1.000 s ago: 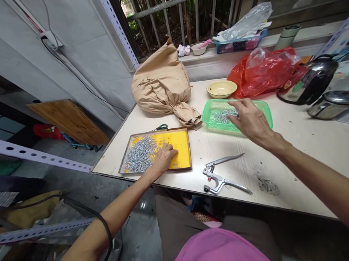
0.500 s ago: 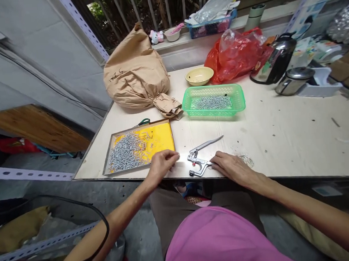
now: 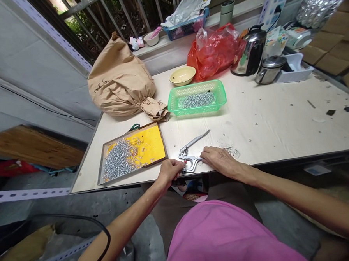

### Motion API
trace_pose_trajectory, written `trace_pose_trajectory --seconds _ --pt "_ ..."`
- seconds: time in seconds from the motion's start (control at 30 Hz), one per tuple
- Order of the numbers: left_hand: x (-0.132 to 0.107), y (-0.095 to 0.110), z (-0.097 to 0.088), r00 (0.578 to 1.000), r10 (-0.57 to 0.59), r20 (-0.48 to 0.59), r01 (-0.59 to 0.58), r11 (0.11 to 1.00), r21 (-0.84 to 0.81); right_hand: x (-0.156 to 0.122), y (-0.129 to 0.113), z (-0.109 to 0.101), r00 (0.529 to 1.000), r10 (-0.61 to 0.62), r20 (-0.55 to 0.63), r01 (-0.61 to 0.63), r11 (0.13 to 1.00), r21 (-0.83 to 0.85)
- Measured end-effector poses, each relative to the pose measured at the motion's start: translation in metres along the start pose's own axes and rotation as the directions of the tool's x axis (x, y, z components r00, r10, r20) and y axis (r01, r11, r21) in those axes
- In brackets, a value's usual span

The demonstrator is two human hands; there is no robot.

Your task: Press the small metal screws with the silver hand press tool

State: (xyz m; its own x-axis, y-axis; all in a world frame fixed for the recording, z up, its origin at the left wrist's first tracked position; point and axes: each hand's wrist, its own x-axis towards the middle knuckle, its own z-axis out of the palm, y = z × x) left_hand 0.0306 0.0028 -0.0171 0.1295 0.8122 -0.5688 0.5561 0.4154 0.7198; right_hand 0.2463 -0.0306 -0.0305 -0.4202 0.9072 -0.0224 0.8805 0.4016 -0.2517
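A pair of silver snap-fastener pliers (image 3: 190, 157) with a spring and a red part in its jaw lies near the table's front edge. My right hand (image 3: 219, 158) is closed around the end of its lower handle, while the upper handle points away, spread apart. At the jaw, my left hand (image 3: 171, 171) has thumb and fingertips pinched together; whatever is between them is too small to make out. Left of that hand, a shallow tray (image 3: 163, 141) with a yellow bottom holds a heap of small silver metal pieces (image 3: 119, 160).
A green plastic basket (image 3: 223, 98) with more metal pieces stands farther back, before a yellow bowl (image 3: 182, 75) and a red plastic bag (image 3: 214, 54). A brown paper sack (image 3: 119, 79) is at back left. A thermos jug (image 3: 252, 50) and a metal pot (image 3: 269, 71) stand at back right.
My left hand has moved right, from beside the tray to the pliers' jaw. My right hand stays at the handle. The whole view has shifted and tilted slightly.
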Motion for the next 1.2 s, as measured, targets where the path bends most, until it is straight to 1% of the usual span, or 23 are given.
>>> trace_pose_trajectory --seconds 0.13,0.23,0.3,0.4,0.47,0.5,0.6,0.7,0.8,0.83,0.87,0.9,0.93,0.97,1.0,1.03,1.07,1.1,1.13,1.17,1.2 --pt "0.002 0.004 -0.001 0.997 -0.052 0.05 0.05 0.998 0.037 0.0 -0.002 0.0 1.0 -0.001 -0.015 0.001 1.0 0.002" --pt "0.003 0.007 -0.004 0.993 -0.055 0.107 0.047 0.996 0.071 0.0 -0.003 -0.004 1.0 0.015 0.016 -0.015 1.0 -0.001" --pt "0.004 0.009 -0.005 0.99 -0.058 0.125 0.047 0.995 0.092 0.0 0.0 -0.008 0.999 -0.004 0.036 0.003 1.0 0.01" --pt "0.003 0.01 -0.007 0.989 -0.063 0.132 0.048 0.992 0.115 0.004 0.014 -0.012 0.998 -0.048 -0.028 0.049 0.999 0.011" --pt "0.003 0.009 -0.007 0.989 -0.062 0.134 0.046 0.992 0.121 0.011 0.027 -0.013 0.996 -0.051 -0.07 0.05 0.999 -0.021" --pt "0.003 0.008 -0.006 0.989 -0.062 0.131 0.046 0.991 0.123 0.015 0.034 -0.012 0.996 -0.056 -0.068 0.053 0.998 -0.037" --pt "0.003 0.006 -0.005 0.991 -0.062 0.123 0.046 0.991 0.125 0.027 0.045 -0.012 0.995 -0.105 0.0 0.104 0.993 -0.051" --pt "0.003 0.005 -0.005 0.991 -0.065 0.121 0.049 0.99 0.131 0.032 0.041 -0.016 0.993 -0.107 0.051 0.11 0.992 -0.059" --pt "0.0 0.005 -0.006 0.99 -0.088 0.108 0.069 0.984 0.166 0.026 0.03 -0.024 0.994 -0.097 0.051 0.101 0.993 -0.069" --pt "-0.002 0.004 -0.007 0.992 -0.083 0.098 0.061 0.977 0.203 0.023 0.026 -0.027 0.994 -0.101 0.04 0.104 0.992 -0.067" --pt "-0.005 0.004 -0.007 0.996 -0.051 0.072 0.031 0.965 0.259 0.02 0.023 -0.028 0.994 -0.106 0.028 0.108 0.992 -0.064" --pt "-0.008 0.005 -0.007 0.999 0.019 0.031 -0.028 0.944 0.329 0.017 0.02 -0.029 0.994 -0.111 0.02 0.112 0.992 -0.061" --pt "-0.011 0.005 -0.006 0.992 0.129 -0.011 -0.113 0.906 0.409 0.014 0.017 -0.03 0.993 -0.113 0.016 0.114 0.992 -0.058" --pt "-0.013 0.007 -0.005 0.964 0.264 -0.038 -0.212 0.844 0.492 0.012 0.016 -0.029 0.994 -0.112 0.016 0.113 0.992 -0.055" --pt "-0.015 0.009 -0.002 0.914 0.403 -0.038 -0.311 0.76 0.571 0.011 0.014 -0.029 0.994 -0.107 0.016 0.107 0.993 -0.053" --pt "-0.015 0.011 0.001 0.853 0.522 -0.007 -0.399 0.661 0.636 0.01 0.013 -0.028 0.995 -0.1 0.013 0.101 0.994 -0.053" --pt "-0.014 0.015 0.005 0.791 0.61 0.052 -0.474 0.557 0.682 0.01 0.013 -0.027 0.996 -0.092 0.011 0.093 0.994 -0.053" --pt "-0.012 0.019 0.01 0.74 0.661 0.126 -0.532 0.46 0.711 0.01 0.013 -0.025 0.996 -0.084 0.007 0.084 0.995 -0.054" --pt "-0.008 0.024 0.014 0.702 0.683 0.2 -0.574 0.377 0.726 0.009 0.013 -0.024 0.997 -0.076 0.007 0.077 0.996 -0.054" --pt "-0.003 0.029 0.017 0.678 0.684 0.269 -0.606 0.314 0.731 0.009 0.014 -0.022 0.997 -0.071 0.01 0.072 0.996 -0.054" --pt "0.002 0.034 0.02 0.666 0.669 0.329 -0.631 0.27 0.728 0.009 0.015 -0.02 0.998 -0.064 0.015 0.064 0.997 -0.053"
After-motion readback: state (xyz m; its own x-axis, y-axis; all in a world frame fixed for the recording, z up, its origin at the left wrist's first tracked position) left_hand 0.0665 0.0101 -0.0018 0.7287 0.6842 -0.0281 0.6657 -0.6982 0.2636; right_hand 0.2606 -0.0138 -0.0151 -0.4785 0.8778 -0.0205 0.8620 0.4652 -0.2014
